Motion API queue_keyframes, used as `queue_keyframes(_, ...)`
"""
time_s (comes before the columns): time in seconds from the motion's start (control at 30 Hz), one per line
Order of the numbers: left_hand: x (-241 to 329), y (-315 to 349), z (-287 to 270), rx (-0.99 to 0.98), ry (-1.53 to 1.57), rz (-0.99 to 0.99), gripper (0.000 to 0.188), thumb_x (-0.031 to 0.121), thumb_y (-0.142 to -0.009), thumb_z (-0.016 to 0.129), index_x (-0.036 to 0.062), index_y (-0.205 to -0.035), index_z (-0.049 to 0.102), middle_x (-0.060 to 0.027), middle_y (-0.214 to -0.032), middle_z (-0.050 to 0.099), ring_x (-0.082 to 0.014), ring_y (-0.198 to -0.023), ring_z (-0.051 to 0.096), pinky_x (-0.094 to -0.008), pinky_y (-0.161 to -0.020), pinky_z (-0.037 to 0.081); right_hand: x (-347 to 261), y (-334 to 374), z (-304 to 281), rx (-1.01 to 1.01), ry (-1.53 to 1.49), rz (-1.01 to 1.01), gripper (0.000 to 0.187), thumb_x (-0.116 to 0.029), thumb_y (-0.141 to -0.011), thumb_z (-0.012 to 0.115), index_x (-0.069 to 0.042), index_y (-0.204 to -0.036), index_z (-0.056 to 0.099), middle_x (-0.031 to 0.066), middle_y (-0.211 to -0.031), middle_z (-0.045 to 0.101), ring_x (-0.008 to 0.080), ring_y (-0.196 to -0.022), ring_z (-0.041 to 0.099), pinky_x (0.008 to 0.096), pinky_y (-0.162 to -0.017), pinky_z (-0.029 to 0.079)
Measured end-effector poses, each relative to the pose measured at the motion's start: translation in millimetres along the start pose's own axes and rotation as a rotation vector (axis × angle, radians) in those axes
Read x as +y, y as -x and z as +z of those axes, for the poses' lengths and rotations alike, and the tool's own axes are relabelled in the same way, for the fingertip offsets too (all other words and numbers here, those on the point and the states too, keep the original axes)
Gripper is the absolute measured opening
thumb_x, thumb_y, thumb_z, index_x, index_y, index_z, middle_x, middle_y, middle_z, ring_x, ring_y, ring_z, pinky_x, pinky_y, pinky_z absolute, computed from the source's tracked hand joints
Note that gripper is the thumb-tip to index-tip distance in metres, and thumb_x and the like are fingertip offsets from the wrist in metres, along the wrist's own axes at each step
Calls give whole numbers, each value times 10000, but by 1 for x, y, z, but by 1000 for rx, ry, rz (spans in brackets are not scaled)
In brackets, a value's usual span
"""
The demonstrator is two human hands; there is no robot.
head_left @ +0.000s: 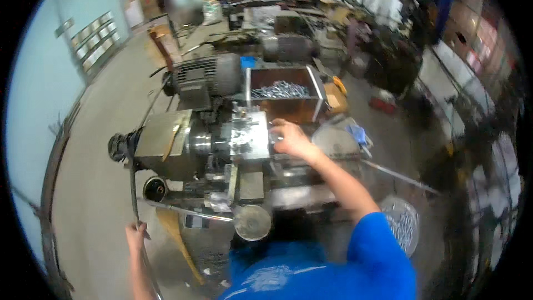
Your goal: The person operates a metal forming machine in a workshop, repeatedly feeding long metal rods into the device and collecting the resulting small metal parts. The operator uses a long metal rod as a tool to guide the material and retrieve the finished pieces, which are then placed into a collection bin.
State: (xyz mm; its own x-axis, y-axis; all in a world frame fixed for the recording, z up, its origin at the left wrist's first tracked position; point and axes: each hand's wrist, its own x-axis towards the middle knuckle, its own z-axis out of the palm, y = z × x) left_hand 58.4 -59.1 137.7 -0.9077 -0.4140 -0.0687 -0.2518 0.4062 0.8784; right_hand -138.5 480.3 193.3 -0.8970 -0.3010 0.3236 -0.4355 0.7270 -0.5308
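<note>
The right hand [291, 140] rests on the lathe's metal block [250, 136], fingers seemingly curled on it; the left hand [136, 235] grips a long lever [133, 189].

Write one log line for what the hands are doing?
left hand: grips long dark lever | right hand: on grey metal machine block | brown box of shiny parts: behind

We see pale rectangular panels [95, 40] along the left wall, and what may be stacked reddish cartons [475, 33] far right.
</note>
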Motion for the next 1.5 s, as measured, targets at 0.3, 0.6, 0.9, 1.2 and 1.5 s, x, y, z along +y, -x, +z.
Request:
queue_keyframes(0.3, -30, -5, -39, -22, -46, -328, 373, 240, -871, 414, -74, -879, 616, -178, -787, 622, -256, -761, 574, -360, -779, 460, 116, 270, -116, 322, -98, 696, 407, -121, -580, 557, 8, -962, 619, 147, -1050, 599, 225, -930, 584, 307, -767, 464)
queue_keyframes(0.6, 51, 32, 47, 70, 37, -257, 351, 233, -865, 452, -58, -724, 588, -156, -711, 601, -265, -695, 552, -424, -820, 442, 209, 532, -41, -57, 619, 1164, 167, -234, -605, 581, -93, -679, 631, 132, -698, 587, 302, -718, 583, 382, -657, 484)
queue_keyframes(0.9, -63, -49, -25, 40, 223, -426, 279, 200, -787, 606, -1, -966, 535, -53, -608, 486, -170, -552, 489, -302, -530, 428, 193, 453, 0, -350, 515, 1153, 311, -253, -630, 598, -21, -833, 641, 203, -930, 594, 325, -893, 578, 353, -792, 477)
queue_keyframes(1.2, -5, -4, -8, -69, 123, -187, 328, 281, -772, 621, -17, -888, 549, -57, -638, 523, -137, -563, 522, -283, -539, 456, 240, 508, 30, -221, 520, 971, 201, -257, -688, 546, -86, -656, 648, 127, -699, 618, 302, -721, 596, 424, -602, 463)
queue_keyframes(1.5, -11, 8, -3, -43, 375, -170, 230, 164, -778, 598, -43, -846, 523, -87, -606, 537, -176, -529, 561, -314, -506, 501, 82, 345, -119, 614, -356, 607, 168, 11, -649, 505, 48, -721, 652, 119, -850, 611, 207, -746, 577, 280, -660, 472)
